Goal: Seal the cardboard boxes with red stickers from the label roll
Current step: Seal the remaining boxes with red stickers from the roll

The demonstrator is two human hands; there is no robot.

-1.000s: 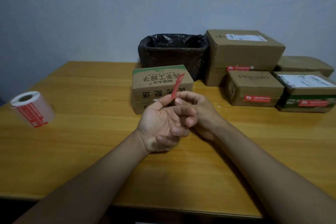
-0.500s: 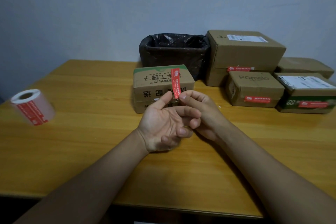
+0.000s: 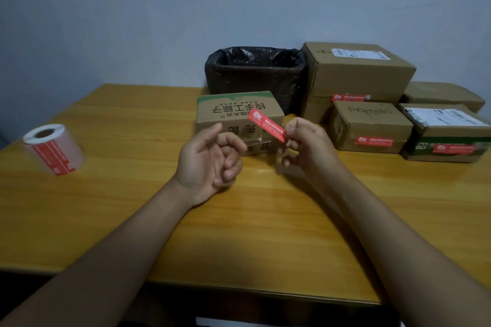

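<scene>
I count five brown cardboard boxes on the wooden surface, three already carrying red seals, and one white label roll with red printing far left. My right hand pinches one loose red rectangular sticker by its end, in the air before the nearest box. Since half a second ago my left hand has let go and parted, fingers loosely curled. A black-lined bin stands behind.
</scene>
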